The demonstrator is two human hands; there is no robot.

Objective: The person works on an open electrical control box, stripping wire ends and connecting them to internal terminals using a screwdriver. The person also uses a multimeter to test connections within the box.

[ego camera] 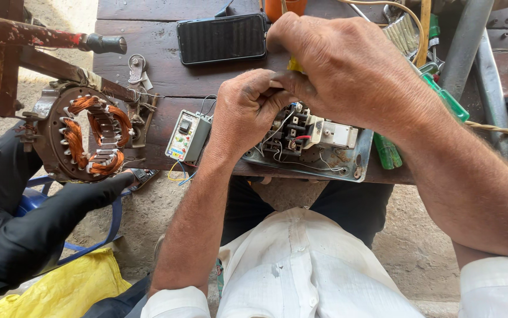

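My left hand point(245, 109) pinches the wires on the switch block point(292, 126), right under my fingers. My right hand point(339, 65) holds a yellow screwdriver point(294, 63) tight just above it. Left of my hands sits a small meter box point(188, 136). Beyond my hands lies a black phone point(221, 38).

Both hands are bunched over a switch assembly point(304, 138) on a metal plate point(348, 168) at the bench edge. Left hand point(248, 109) pinches at the wiring, right hand point(348, 65) grips something yellow just above it. Small control box point(188, 136) sits just left of the left hand, phone point(221, 38) above it, green screwdrivers point(442, 97) under the right wrist. Copper-wound stator point(92, 135) is further left.
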